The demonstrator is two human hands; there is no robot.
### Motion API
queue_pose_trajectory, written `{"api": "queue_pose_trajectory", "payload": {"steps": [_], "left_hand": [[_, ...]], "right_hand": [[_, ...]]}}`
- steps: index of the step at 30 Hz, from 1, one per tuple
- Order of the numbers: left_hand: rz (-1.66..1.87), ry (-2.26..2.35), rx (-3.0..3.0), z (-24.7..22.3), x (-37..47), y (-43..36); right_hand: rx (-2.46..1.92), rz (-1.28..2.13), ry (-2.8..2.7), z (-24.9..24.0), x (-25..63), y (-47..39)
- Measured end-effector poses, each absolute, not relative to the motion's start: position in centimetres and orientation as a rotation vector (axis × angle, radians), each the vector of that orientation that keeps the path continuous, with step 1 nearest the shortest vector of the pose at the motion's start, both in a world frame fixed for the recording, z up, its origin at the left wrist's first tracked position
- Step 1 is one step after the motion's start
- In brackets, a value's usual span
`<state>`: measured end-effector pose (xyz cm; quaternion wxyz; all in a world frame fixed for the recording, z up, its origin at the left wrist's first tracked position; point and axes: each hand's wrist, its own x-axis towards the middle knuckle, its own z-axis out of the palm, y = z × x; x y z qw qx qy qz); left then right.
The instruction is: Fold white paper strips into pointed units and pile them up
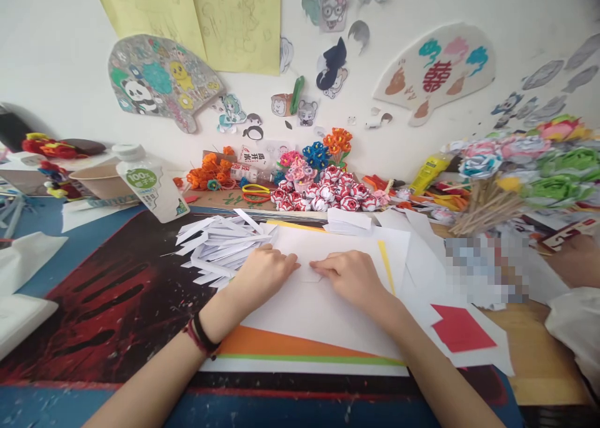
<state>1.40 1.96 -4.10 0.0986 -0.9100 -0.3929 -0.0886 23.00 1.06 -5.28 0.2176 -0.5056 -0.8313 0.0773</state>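
Observation:
A small piece of white paper (309,274) lies on the large white sheets (328,318), between my two hands. My left hand (269,270) has its fingers curled together at the small paper's left side. My right hand (349,277) is closed, thumb and index finger pressed together at its right side. What the fingertips hold is too small and white to make out. A pile of white paper strips (215,247) lies just left of my left hand. Orange paper (281,342) shows under the white sheets.
A white bottle (150,184) stands at the back left beside a paper bowl (104,183). Red-and-white paper flowers (328,194) line the wall. Red paper (462,329) lies on the right. Another person's hand (577,259) is at the right edge.

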Motion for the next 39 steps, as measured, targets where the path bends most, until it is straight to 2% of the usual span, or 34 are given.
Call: {"api": "queue_pose_trajectory", "payload": {"steps": [8,16,25,33,39], "left_hand": [[-0.546,-1.328,-2.766,-5.3,2.5,2.8],[-0.681,-1.491,-2.892,-5.2,2.3,3.0],[-0.893,-1.305,-3.125,-4.2,2.4,2.7],[-0.904,-1.553,-3.082,-3.3,1.1,3.1],[-1.007,-1.537,-2.992,-3.1,1.2,3.2]], "right_hand": [[-1.387,0.296,-2.203,-5.6,21.7,1.6],[-1.225,0.423,-2.191,-5.6,21.8,2.0],[-1.181,0.591,-2.058,-5.3,21.6,2.1],[-1.283,0.672,-1.998,-5.1,22.9,2.5],[-1.252,0.897,-1.936,-5.3,23.5,3.0]]}}
